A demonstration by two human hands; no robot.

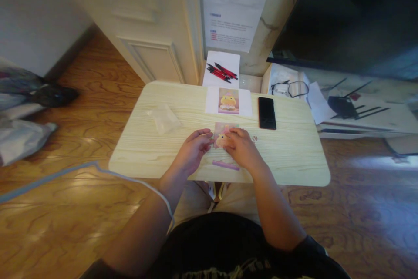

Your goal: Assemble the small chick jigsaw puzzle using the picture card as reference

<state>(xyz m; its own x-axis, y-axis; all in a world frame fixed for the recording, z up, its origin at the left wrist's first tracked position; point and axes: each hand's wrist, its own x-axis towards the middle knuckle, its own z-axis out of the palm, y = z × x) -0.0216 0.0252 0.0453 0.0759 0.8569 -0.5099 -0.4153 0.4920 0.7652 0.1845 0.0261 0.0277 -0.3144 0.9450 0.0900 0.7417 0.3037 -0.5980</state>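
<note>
A partly assembled jigsaw puzzle [217, 129] with a yellow cartoon figure on pink lies on the table before me. My left hand [196, 150] is at its left edge, open, with curved fingers and the thumb apart from them. From the right, my right hand [243, 147] closes its thumb and fingers on the puzzle's face, covering part of it. Whether a loose piece is under those fingertips is hidden. Nearer to me lies a separate purple strip of joined pieces [226, 165]. A few small loose pieces [254, 139] show just beyond my right hand.
Behind the puzzle, a matching picture card [228, 101] rests on white paper [211, 100]. A black phone [267, 113] lies right, a translucent plastic bag [165, 119] left. Several red pens [222, 72] sit past the table's [294, 157] far edge. A grey cable [130, 178] crosses my left forearm.
</note>
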